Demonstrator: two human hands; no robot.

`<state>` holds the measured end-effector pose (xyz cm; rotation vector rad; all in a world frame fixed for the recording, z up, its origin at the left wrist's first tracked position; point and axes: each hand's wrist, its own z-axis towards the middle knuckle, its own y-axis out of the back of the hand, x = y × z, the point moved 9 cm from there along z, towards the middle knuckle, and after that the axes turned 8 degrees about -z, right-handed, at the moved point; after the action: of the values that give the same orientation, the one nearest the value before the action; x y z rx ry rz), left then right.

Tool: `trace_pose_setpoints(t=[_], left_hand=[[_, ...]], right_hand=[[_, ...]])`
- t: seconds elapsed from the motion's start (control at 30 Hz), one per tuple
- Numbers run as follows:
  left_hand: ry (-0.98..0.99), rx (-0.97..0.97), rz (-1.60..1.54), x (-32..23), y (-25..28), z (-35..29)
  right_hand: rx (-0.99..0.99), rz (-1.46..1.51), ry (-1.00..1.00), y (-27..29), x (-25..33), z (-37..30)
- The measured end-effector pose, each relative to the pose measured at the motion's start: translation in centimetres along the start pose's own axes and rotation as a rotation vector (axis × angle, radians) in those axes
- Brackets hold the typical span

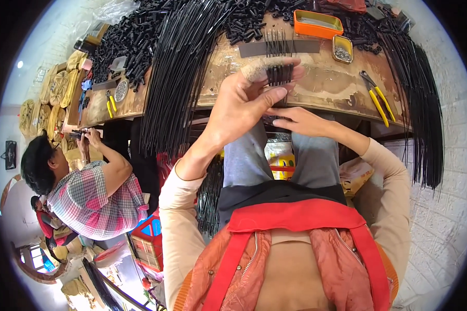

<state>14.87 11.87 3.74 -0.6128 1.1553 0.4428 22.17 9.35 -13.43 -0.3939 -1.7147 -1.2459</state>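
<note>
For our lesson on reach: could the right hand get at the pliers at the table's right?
Probably yes: the pliers lie uncovered on bare tabletop, with nothing seen between them and the right hand.

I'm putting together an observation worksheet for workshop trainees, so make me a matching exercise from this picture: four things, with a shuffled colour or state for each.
Column one
1. Left hand
2. Larger open box
3. Pliers on the wearer's right
4. Co-worker's shirt

Column two
A. Yellow-handled
B. Holding thin black rods
C. Checked
D. Orange

Right pairs: 1-B, 2-D, 3-A, 4-C
</note>
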Motion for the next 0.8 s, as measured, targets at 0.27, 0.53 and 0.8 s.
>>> trace_pose_setpoints(t=[0.27, 0.53, 0.8], left_hand=[[0.134, -0.026, -0.012, 0.6, 0.6, -0.1], [-0.080, -0.077, -0.045, -0.6, 0.3, 0.3], [-0.015, -0.210, -0.009, 0.1, 1.1, -0.5]], right_hand=[[0.039, -0.097, 0.046, -0.3, -0.1, 0.1], [0.067, -0.076, 0.054, -0.1, -0.2, 0.1], [0.447, 0.108, 0.000, 1.3, 2.7, -1.8]])
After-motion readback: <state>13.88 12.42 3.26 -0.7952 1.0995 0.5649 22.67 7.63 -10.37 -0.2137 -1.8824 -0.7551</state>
